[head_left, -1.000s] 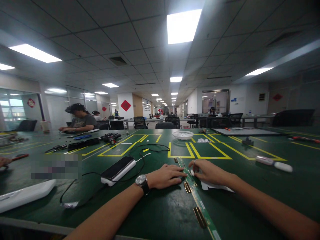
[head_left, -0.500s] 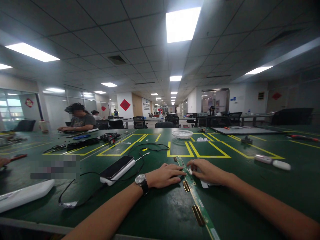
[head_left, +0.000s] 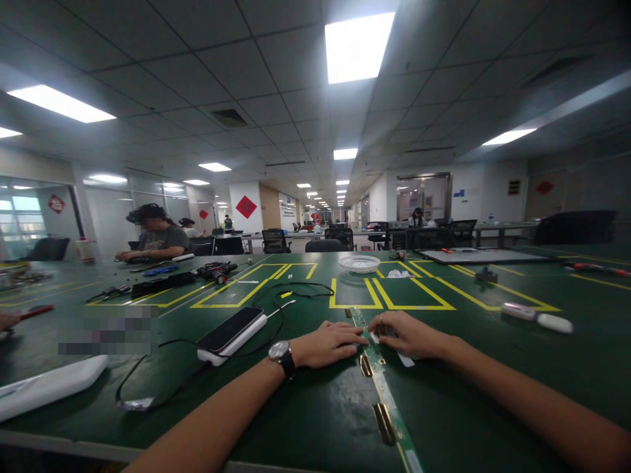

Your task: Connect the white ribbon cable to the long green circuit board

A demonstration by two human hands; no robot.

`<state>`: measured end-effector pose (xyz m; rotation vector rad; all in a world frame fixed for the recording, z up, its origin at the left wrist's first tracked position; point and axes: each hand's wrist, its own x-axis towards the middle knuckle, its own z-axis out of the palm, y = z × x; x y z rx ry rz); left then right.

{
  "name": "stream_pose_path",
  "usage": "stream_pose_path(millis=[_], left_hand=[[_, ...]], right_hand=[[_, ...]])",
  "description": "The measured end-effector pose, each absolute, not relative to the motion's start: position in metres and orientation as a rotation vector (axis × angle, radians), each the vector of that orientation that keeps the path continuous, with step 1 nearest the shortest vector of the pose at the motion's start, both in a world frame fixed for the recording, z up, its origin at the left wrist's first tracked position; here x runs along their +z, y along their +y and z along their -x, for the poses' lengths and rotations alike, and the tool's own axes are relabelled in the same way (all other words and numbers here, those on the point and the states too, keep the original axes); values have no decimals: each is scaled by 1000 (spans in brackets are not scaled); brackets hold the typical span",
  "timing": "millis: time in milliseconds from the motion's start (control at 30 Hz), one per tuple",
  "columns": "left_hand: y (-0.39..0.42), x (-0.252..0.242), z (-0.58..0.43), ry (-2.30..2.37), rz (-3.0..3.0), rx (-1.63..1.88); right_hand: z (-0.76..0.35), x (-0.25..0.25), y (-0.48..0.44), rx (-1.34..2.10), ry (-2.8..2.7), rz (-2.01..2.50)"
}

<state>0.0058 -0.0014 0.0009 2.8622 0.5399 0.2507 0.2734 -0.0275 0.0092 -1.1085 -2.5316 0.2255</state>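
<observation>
A long, narrow green circuit board (head_left: 389,394) with gold-coloured flex tabs (head_left: 383,424) along its left side lies lengthwise in front of me on the table. My left hand (head_left: 331,344), below a wristwatch, lies flat with fingers outstretched, the fingertips touching the board's left edge near its far part. On the other side, my right hand (head_left: 413,336) has its fingers curled and closed on a thin white piece, like paper or cloth, against the board. Part of that white piece (head_left: 407,360) sticks out under the palm; the rest is hidden.
The green table (head_left: 305,407) has yellow tape outlines. To the left, a phone (head_left: 233,330) rests on a white device with a black cable. A white basket (head_left: 359,264) stands beyond the board; a white and pink case (head_left: 518,311) is on the right. Another person (head_left: 160,236) sits at far left.
The board's near end has swung slightly left. My right hand has shifted a little, covering more of the white piece. My left hand has barely moved.
</observation>
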Motion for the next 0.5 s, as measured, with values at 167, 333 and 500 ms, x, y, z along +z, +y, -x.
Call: stream_pose_path(millis=[167, 333, 500], left_hand=[[1, 1, -7, 532, -2869, 226], [1, -1, -6, 530, -2901, 248], [3, -2, -5, 590, -2932, 405]], right_hand=[[-272, 10, -28, 251, -2526, 1108], [-274, 11, -29, 249, -2499, 1150], [-269, 10, -26, 153, -2467, 1130]])
